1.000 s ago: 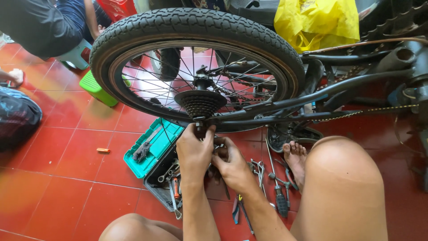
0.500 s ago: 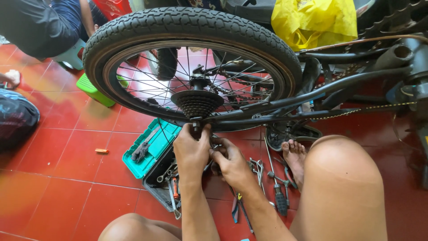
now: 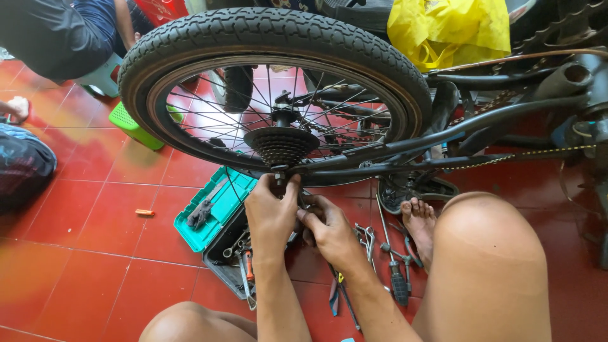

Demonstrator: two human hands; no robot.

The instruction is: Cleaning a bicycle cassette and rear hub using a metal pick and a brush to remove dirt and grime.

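Note:
A bicycle rear wheel (image 3: 272,38) with a black knobby tyre and a dark sprocket cluster (image 3: 280,144) stands upside down in a black frame (image 3: 443,136) in front of me. My left hand (image 3: 272,215) reaches up to the axle end just below the sprockets, its fingers pinched on a small part there. My right hand (image 3: 329,231) sits right beside it, fingers curled around a small dark piece that I cannot make out. The chain (image 3: 525,155) runs off to the right.
An open teal toolbox (image 3: 215,218) with tools lies on the red tiled floor under my hands. Loose wrenches and screwdrivers (image 3: 389,266) lie by my bare foot (image 3: 418,221). A yellow bag (image 3: 449,28) hangs at the top right. Another person (image 3: 63,35) sits at the far left.
My two hands have stayed together at the axle, with only small finger movements. The view has shifted slightly.

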